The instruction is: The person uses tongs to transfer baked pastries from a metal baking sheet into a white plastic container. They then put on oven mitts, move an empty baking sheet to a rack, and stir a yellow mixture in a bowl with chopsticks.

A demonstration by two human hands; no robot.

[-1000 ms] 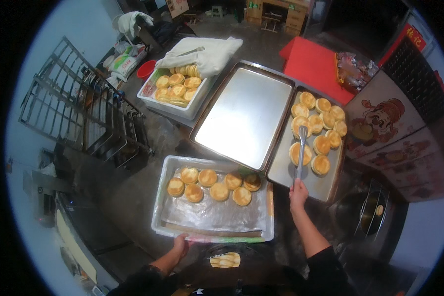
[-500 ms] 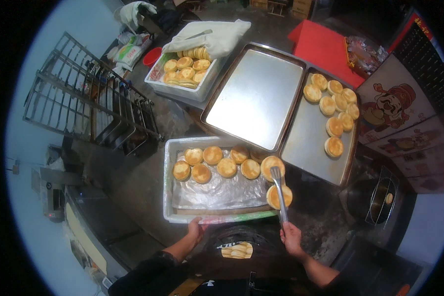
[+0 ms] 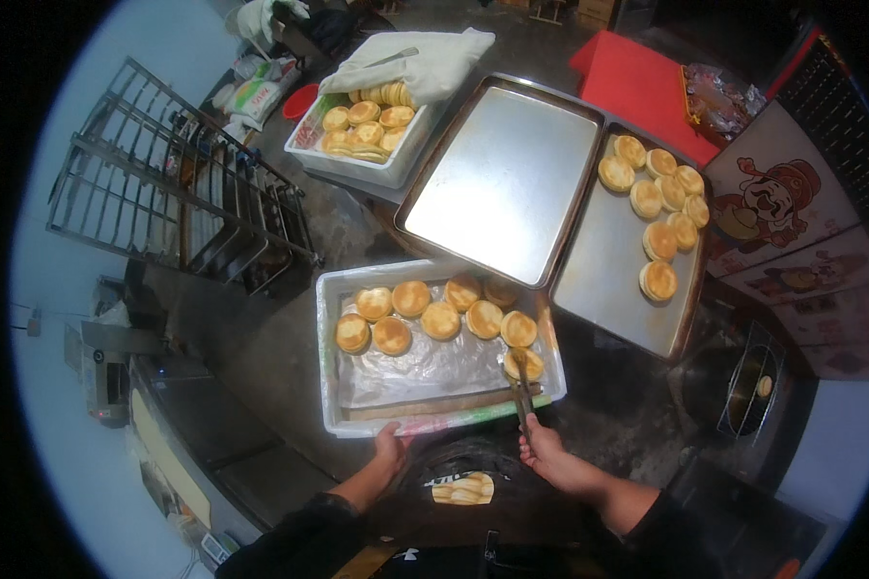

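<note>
My left hand (image 3: 390,450) is closed on the near rim of a white plastic crate (image 3: 327,381), with the fingers partly hidden beneath it. The crate is lined with clear plastic sheet (image 3: 386,372). My right hand (image 3: 545,448) grips metal tongs (image 3: 524,400). Their tips meet a round browned flatbread (image 3: 534,367) at the crate's right side; whether they still pinch it, I cannot tell. Another flatbread (image 3: 518,329) lies just beyond it. Several more, such as one flatbread (image 3: 440,320), sit across the far half of the crate.
Ahead stand a bare metal baking tray (image 3: 497,183) and a second tray (image 3: 594,280) with several flatbreads along its right side. A white bin (image 3: 396,174) of flatbreads, half under a cloth (image 3: 434,63), stands far left. A metal rack (image 3: 116,193) is at left.
My right hand and the tongs have moved left and inward over the crate. The two flatbreads at the tongs, earlier over the crate's right edge, are now down inside it.
</note>
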